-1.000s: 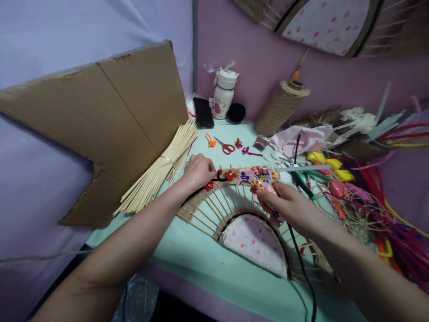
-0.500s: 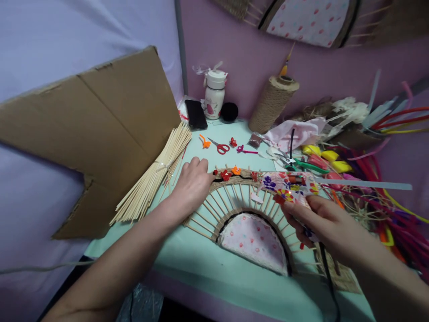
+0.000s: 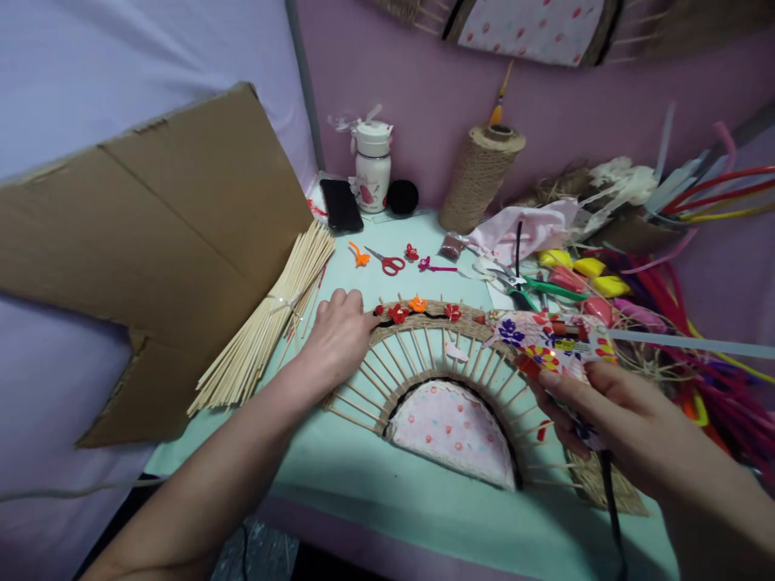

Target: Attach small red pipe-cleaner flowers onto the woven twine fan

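Note:
A half-round woven fan frame (image 3: 424,363) of twine and wooden spokes lies on the mint table, with a pink dotted fabric centre (image 3: 454,428). Small red and orange flowers (image 3: 400,311) sit along its twine rim. My left hand (image 3: 336,335) rests on the frame's left end, fingers curled and pressing down beside the flowers. My right hand (image 3: 605,407) grips a glue gun (image 3: 554,343) wrapped in flowered tape, its nozzle pointing left toward the rim; a black cord (image 3: 609,492) trails from it and a glue stick pokes out to the right.
A bundle of bamboo sticks (image 3: 272,315) and a cardboard sheet (image 3: 157,226) lie at left. Behind stand a twine spool (image 3: 478,177), a white bottle (image 3: 371,165), a black phone (image 3: 341,204) and red scissors (image 3: 387,260). Coloured strips, green pliers (image 3: 548,288) and scraps crowd the right side.
My right hand has pulled the glue gun to the right, off the rim, uncovering more flowers. The left hand's fist has loosened but stays on the frame. The view has shifted.

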{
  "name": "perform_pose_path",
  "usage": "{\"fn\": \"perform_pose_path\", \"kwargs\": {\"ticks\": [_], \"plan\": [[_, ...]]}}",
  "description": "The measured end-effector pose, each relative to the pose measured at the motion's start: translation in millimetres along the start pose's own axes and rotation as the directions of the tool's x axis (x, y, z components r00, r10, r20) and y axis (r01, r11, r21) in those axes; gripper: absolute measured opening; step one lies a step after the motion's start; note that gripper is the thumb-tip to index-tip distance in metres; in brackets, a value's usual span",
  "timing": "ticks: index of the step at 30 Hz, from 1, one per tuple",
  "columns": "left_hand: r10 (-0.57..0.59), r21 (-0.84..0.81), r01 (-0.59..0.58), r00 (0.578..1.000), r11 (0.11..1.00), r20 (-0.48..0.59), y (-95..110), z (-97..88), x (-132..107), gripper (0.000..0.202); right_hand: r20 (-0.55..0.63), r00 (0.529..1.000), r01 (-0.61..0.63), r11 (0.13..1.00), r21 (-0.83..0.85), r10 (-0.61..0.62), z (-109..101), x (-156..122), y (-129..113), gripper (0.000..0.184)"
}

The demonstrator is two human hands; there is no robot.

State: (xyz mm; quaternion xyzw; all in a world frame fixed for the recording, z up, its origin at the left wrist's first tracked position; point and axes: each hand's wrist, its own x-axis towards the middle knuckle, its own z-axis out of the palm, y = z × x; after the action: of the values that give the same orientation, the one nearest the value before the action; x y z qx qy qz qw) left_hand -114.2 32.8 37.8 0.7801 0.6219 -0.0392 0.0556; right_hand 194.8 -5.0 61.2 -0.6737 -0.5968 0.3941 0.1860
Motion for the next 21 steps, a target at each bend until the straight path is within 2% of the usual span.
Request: {"fn": "perform_pose_path", "kwargs": {"ticks": [3, 8, 13, 21], "plan": [[-0.002, -0.046, 0.004, 1.000, 0.999, 0.030, -1, -1.5, 0, 0.040, 0.088, 0.996, -0.040, 0.997, 0.064, 0.035, 0, -2, 0, 0.058], [0.016, -0.141, -0.008, 0.998, 0.990, 0.053, -4, -6.6, -1, 0.039, 0.136, 0.987, -0.102, 0.990, 0.101, 0.088, 0, -5, -7, 0.058], [0.021, -0.131, -0.020, 1.000, 0.991, 0.008, -9, -4.9, -1, 0.040, 0.133, 0.988, -0.085, 0.995, 0.047, 0.078, -2, -4, -7, 0.061], [0.011, -0.101, -0.008, 0.999, 0.995, 0.030, -8, -0.6, 0, 0.043, 0.036, 0.998, -0.062, 0.996, 0.064, 0.060, 1, -13, -21, 0.059]]}}
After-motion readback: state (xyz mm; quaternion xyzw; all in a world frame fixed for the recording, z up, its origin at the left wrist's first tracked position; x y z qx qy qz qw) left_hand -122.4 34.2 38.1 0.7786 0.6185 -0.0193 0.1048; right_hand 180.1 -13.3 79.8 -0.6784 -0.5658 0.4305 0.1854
